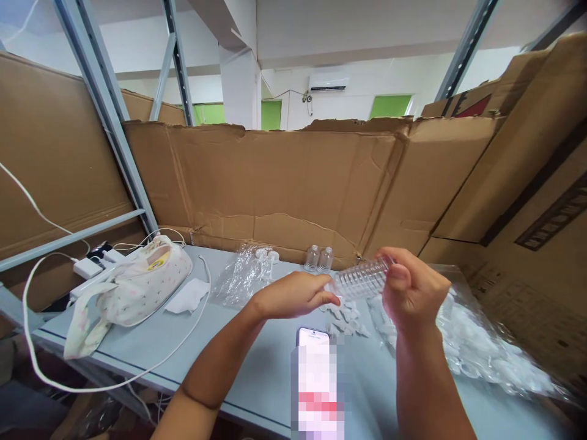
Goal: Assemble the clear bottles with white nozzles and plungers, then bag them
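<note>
My left hand (296,294) and my right hand (413,290) hold a stack of clear plastic caps (362,278) between them, above the grey table (238,348). The left hand pinches the stack's left end with closed fingers. The right hand wraps round its right end, thumb on top. Under the stack several small white plastic pieces (346,318) lie loose on the table. A phone (316,366) lies near the front edge, between my forearms.
Two small clear bottles (318,258) stand at the back by the cardboard wall (275,177). A clear bag (241,275) lies left of them, a bigger bag of clear parts (481,342) on the right. A patterned pouch (137,287), a tissue, white cables and a power strip (92,266) fill the left.
</note>
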Demonstrator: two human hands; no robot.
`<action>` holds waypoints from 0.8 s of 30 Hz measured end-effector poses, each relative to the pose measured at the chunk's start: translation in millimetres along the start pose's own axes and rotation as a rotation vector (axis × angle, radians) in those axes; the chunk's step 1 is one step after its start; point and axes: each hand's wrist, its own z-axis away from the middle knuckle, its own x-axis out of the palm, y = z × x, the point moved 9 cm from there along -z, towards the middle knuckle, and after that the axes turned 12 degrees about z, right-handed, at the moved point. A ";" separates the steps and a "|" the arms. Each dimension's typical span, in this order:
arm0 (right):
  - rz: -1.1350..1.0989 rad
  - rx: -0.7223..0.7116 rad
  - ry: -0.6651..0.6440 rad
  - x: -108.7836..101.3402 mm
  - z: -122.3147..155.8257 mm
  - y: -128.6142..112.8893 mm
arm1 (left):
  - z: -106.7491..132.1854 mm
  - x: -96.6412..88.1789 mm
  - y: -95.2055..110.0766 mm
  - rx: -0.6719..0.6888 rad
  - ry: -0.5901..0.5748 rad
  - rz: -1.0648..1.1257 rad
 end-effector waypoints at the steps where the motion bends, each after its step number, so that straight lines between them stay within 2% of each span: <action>1: 0.093 0.066 -0.063 4.7 -2.0 3.7 | 0.9 -3.2 -0.3 -0.025 0.073 -0.096; 3: 0.279 0.206 -0.214 14.4 -2.5 14.3 | 2.7 -6.4 0.6 -0.062 0.175 -0.242; 5: 0.367 0.296 -0.375 24.7 1.1 25.0 | 3.0 -6.6 -0.3 -0.102 0.208 -0.303; 7: 0.283 0.275 -0.466 33.6 3.0 27.4 | 1.9 -6.9 -3.9 -0.135 0.185 -0.250; 9: 0.081 0.156 -0.435 34.3 -0.1 19.3 | 0.1 -7.4 -6.6 -0.123 0.126 -0.093; 11: -0.146 -0.001 -0.325 24.8 -3.7 5.5 | -2.0 -0.3 -7.2 -0.072 -0.027 0.145; 14: -0.359 -0.177 -0.200 9.4 -3.1 -12.2 | 3.2 26.7 -1.8 -0.003 -0.425 0.496; 15: -0.377 -0.208 -0.185 7.5 -2.4 -16.1 | 5.5 32.7 -0.6 0.008 -0.513 0.554; 16: -0.369 -0.229 -0.180 7.3 -1.8 -18.9 | 5.7 35.3 -1.0 0.013 -0.545 0.570; 18: -0.309 -0.232 -0.184 11.0 -1.7 -20.1 | 1.2 32.9 -5.1 0.011 -0.480 0.502; 24: -0.083 -0.052 -0.190 26.3 -4.4 -4.2 | -4.9 8.8 -13.3 -0.075 -0.107 0.049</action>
